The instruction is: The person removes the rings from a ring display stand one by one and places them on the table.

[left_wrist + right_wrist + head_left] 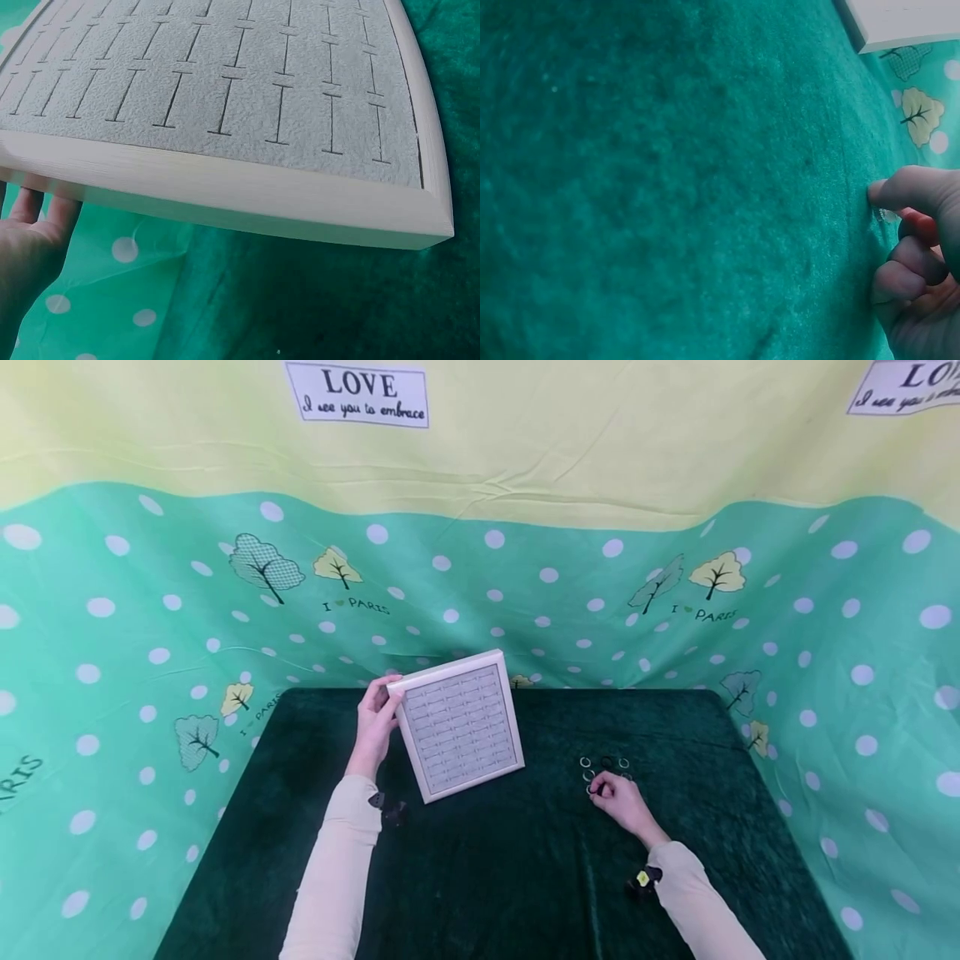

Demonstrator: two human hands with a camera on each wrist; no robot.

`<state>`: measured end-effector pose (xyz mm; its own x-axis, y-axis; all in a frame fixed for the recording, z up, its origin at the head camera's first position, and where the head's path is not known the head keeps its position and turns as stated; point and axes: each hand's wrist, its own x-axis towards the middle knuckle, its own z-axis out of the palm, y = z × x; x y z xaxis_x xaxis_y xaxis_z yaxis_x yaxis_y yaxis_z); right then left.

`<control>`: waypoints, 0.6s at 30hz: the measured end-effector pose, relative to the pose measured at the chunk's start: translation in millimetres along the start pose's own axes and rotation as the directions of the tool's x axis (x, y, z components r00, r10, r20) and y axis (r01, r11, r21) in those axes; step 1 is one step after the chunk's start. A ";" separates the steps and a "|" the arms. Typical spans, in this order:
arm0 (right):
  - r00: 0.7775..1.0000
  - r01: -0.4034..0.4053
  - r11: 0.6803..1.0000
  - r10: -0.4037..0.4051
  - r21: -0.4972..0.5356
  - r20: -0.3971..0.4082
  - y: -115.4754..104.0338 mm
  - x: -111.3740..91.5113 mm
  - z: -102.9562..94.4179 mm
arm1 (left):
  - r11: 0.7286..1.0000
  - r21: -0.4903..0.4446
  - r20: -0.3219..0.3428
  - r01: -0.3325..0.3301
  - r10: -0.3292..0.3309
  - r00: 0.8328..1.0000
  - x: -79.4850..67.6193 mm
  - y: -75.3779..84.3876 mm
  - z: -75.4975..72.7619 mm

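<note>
A square ring display tray (457, 722), with a pale frame and a grey slotted pad, stands tilted over the dark green cloth. My left hand (375, 722) grips its upper left corner in the head view; in the left wrist view, fingers (64, 214) reach under the frame. At the right, my right hand (624, 802) is low over a small group of rings, fingers bent. A ring (886, 215) shows between its fingertips in the right wrist view. Silver rings (585, 762) and a black ring (606, 762) lie just beyond the hand, which covers part of the group.
Dark green velvet-like cloth (487, 877) covers the table. Behind and at both sides hangs a green dotted curtain (495, 577) with printed trees, close to the table's back edge. Dark wrist devices (645, 881) sit at both sleeves.
</note>
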<state>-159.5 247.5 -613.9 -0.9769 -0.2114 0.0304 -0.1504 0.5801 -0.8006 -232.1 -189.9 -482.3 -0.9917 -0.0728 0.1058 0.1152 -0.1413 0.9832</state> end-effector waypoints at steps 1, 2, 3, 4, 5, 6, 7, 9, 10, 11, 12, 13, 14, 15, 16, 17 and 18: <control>1.000 0.001 1.000 -0.001 0.003 0.002 0.2 -0.7 0.4 | 1.000 0.003 0.003 0.002 -0.002 1.000 -0.1 0.1 -0.4; 1.000 0.000 1.000 0.000 0.003 0.002 0.2 -1.6 0.6 | 1.000 0.007 0.007 0.005 -0.005 1.000 -0.1 0.0 -0.9; 1.000 -0.005 1.000 0.005 0.001 0.002 0.4 -2.7 0.8 | 1.000 0.010 0.011 0.006 -0.006 1.000 -0.2 0.1 -1.4; 1.000 -0.012 1.000 0.012 0.000 0.004 0.5 -3.6 0.8 | 1.000 0.012 0.014 0.008 -0.009 1.000 -0.5 0.4 -1.9; 1.000 -0.019 1.000 0.019 0.003 0.003 0.6 -4.6 0.3 | 1.000 0.016 0.014 0.011 -0.011 1.000 -0.7 0.6 -2.5; 1.000 -0.026 1.000 0.026 0.005 0.002 0.7 -5.6 -0.4 | 1.000 0.015 0.017 0.012 -0.012 1.000 -0.8 0.7 -3.0; 1.000 -0.030 0.999 0.030 0.012 0.000 0.7 -6.8 -1.8 | 1.000 0.014 0.019 0.014 -0.014 1.000 -0.7 0.7 -3.5; 0.999 -0.044 0.999 0.044 0.022 -0.003 1.1 -9.0 -4.7 | 1.000 0.001 0.027 0.015 -0.015 1.000 -0.3 -0.1 -4.3; 0.999 -0.048 0.999 0.048 0.025 -0.007 1.3 -10.0 -5.9 | 1.000 -0.006 0.029 0.016 -0.016 0.999 -0.3 -0.9 -5.4; 0.999 -0.052 0.998 0.053 0.029 -0.011 1.7 -11.1 -7.3 | 1.000 -0.012 0.033 0.017 -0.016 0.999 -0.3 -2.0 -6.4; 0.998 -0.058 0.998 0.058 0.027 -0.015 2.1 -12.3 -8.7 | 1.000 -0.021 0.040 0.020 -0.019 0.999 -0.4 -3.4 -7.6; 0.998 -0.063 0.998 0.063 0.024 -0.021 2.8 -13.5 -10.0 | 0.999 -0.028 0.048 0.025 -0.024 0.999 -0.8 -5.1 -9.1; 0.997 -0.073 0.997 0.073 0.020 -0.024 3.8 -14.9 -10.9 | 0.999 -0.038 0.060 0.034 -0.031 0.998 -1.5 -7.2 -10.9; 0.996 -0.086 0.996 0.087 0.020 -0.027 4.7 -16.2 -11.9 | 0.998 -0.047 0.071 0.044 -0.041 0.997 -2.7 -9.3 -12.9; 0.995 -0.095 0.995 0.096 0.021 -0.027 5.7 -17.7 -12.8 | 0.997 -0.058 0.082 0.055 -0.050 0.995 -4.0 -11.8 -15.6; 0.994 -0.104 0.994 0.105 0.025 -0.028 7.1 -19.2 -13.7 | 0.996 -0.068 0.091 0.066 -0.059 0.994 -5.7 -14.3 -18.4; 0.993 -0.115 0.993 0.116 0.029 -0.027 8.3 -20.8 -14.4 | 0.995 -0.072 0.098 0.076 -0.069 0.993 -7.6 -16.8 -21.5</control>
<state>-142.6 268.1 -612.5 -0.9915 -0.1217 -0.0466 -0.0326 0.5778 -0.8155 -225.3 -208.2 -502.8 -0.9981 0.0338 0.0521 0.0436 -0.2172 0.9752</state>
